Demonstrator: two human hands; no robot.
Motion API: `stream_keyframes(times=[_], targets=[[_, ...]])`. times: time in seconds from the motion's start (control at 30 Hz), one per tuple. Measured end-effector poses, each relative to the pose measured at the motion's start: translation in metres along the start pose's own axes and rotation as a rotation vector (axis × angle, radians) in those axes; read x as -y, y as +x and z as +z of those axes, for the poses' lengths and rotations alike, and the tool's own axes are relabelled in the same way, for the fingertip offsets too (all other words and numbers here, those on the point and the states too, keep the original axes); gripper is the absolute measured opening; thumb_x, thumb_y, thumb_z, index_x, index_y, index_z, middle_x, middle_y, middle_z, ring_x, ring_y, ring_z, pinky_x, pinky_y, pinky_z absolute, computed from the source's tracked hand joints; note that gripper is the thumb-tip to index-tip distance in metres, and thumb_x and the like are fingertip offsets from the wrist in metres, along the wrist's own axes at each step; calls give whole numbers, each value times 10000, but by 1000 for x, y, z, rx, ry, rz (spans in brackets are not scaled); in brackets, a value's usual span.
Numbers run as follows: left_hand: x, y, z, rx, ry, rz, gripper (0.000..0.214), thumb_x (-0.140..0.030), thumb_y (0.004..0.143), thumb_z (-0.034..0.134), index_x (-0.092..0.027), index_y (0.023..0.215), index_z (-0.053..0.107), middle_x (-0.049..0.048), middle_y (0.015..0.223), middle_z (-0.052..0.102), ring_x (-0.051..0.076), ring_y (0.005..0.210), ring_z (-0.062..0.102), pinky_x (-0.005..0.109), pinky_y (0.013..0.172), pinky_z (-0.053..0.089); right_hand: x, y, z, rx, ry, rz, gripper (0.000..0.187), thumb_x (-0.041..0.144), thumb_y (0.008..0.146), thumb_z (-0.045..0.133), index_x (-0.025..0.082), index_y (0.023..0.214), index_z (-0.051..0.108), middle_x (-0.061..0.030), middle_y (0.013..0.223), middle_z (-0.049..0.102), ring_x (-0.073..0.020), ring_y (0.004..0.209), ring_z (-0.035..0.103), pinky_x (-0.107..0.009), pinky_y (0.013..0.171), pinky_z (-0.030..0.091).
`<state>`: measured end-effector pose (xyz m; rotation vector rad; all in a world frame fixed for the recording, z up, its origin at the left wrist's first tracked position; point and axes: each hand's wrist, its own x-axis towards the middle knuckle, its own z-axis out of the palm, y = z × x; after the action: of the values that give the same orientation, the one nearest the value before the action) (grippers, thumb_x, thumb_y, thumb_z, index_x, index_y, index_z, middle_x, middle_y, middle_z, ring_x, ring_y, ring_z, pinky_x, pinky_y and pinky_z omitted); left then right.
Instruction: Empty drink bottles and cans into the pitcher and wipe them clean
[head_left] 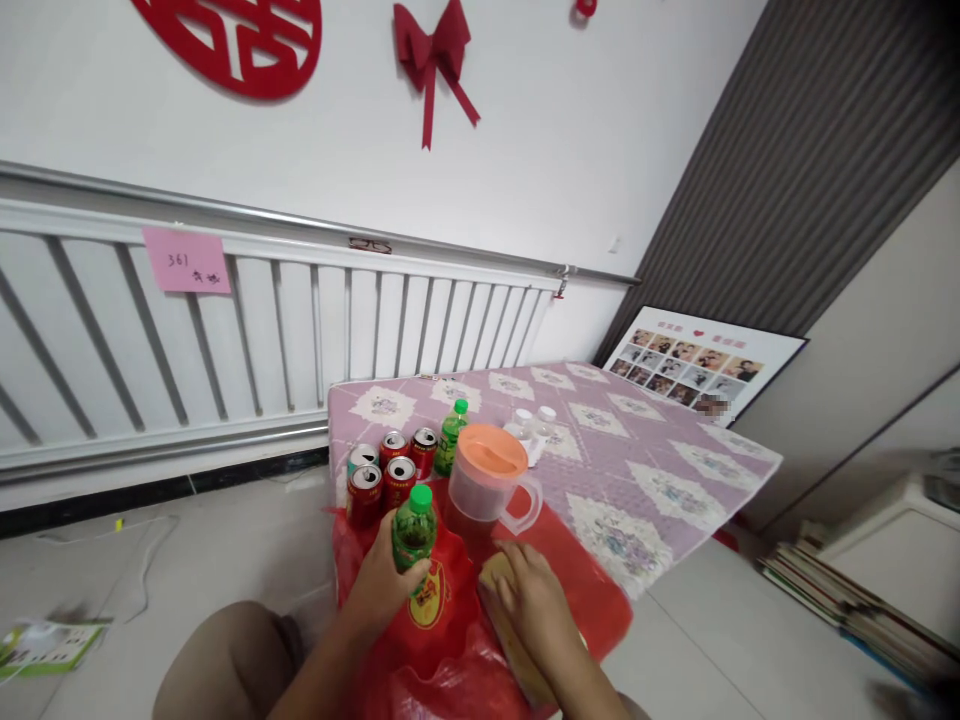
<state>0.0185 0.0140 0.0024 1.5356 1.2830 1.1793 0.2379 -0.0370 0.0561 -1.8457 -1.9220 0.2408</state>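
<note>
My left hand [390, 575] is wrapped round a green plastic bottle [415, 530] with a green cap, held upright. My right hand [529, 600] grips a long, flat, yellowish object [517, 650] from above; I cannot make out its kind. Both hands are over a red plastic bag [427, 650] with a yellow emblem. Just beyond them stands a clear pitcher [480, 490] with an orange lid and brown liquid low inside. Several opened drink cans [400, 480], mostly red, cluster to its left. Between cans and pitcher is a second green bottle [451, 435].
Two white-capped bottles [531, 432] are behind the pitcher. The lilac patterned cloth [622, 530] covers the table. A white radiator [285, 330] with a pink note [187, 262] lines the wall. At right are a photo board [690, 365] and stacked books [817, 590].
</note>
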Motion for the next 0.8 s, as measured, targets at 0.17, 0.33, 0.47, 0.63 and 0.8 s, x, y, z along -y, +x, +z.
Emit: stream_keyframes(times=[0.17, 0.33, 0.47, 0.63, 0.8], targets=[[1, -1, -2, -7, 32, 48, 642, -244, 698, 667, -187, 1279, 399, 87, 1177, 642, 247, 1038, 641, 410, 960, 477, -22, -22, 13, 239, -325, 188, 692, 297, 743, 647, 243, 1408, 464, -115, 1526, 382, -371, 1376, 338, -565, 995, 390], [-2, -2, -3, -15, 72, 54, 636, -273, 697, 678, -184, 1269, 413, 72, 1129, 655, 248, 997, 652, 406, 933, 500, -28, -32, 28, 218, -344, 255, 827, 351, 713, 692, 269, 1468, 366, -99, 1581, 268, -372, 1402, 282, -570, 978, 394], [-4, -1, -4, -13, 76, 46, 656, -264, 695, 671, -182, 1289, 405, 70, 1153, 642, 243, 1036, 642, 396, 951, 496, -35, -32, 29, 187, -335, 245, 834, 363, 725, 698, 266, 1476, 348, -115, 1570, 288, -362, 1351, 363, -520, 955, 422], [-11, -1, -7, -8, 23, 67, 614, -232, 679, 672, -189, 1248, 443, 60, 1132, 645, 234, 1022, 641, 398, 949, 498, -42, -30, 29, 158, -342, 233, 706, 310, 813, 620, 301, 1468, 356, -105, 1532, 359, -343, 1277, 451, -475, 888, 464], [-20, -8, -4, -59, -10, 6, 636, -258, 662, 699, -173, 1239, 447, 86, 1141, 644, 258, 1048, 634, 436, 978, 473, -45, -29, 32, 151, -364, 234, 616, 255, 875, 534, 325, 1463, 362, -97, 1512, 397, -329, 1256, 474, -455, 867, 471]])
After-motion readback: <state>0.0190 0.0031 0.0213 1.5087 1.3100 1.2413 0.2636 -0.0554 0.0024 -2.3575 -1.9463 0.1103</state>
